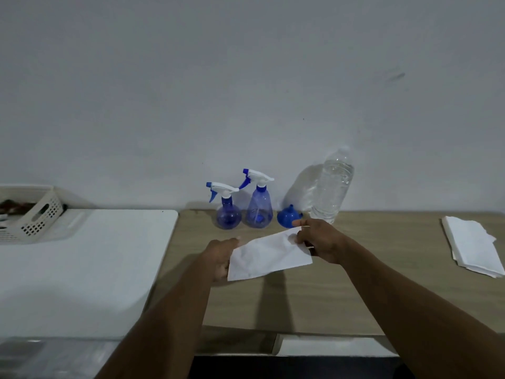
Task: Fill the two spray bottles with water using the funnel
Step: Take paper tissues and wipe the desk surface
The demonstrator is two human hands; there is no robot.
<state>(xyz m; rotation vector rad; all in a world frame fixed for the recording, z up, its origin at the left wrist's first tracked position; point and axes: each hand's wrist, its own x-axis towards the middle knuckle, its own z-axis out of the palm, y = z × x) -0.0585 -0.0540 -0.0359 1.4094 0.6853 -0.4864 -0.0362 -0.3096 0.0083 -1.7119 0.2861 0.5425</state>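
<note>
Two blue spray bottles with white trigger heads stand against the wall: a round one point(228, 214) on the left and a taller cone-shaped one point(259, 207) on its right. To the right of these a blue funnel point(288, 215) lies upside down. A large clear water bottle point(332, 187) stands behind the funnel. In front of these, above the table, I hold a white paper napkin point(269, 254) stretched between both hands. My left hand point(220, 257) grips its left edge and my right hand point(321, 240) pinches its upper right corner.
A stack of white napkins point(471, 246) lies at the right on the wooden table point(355, 296). A white board point(82, 269) covers the left side, with a perforated white basket point(32, 214) at its far left corner. The table's front edge runs near the bottom.
</note>
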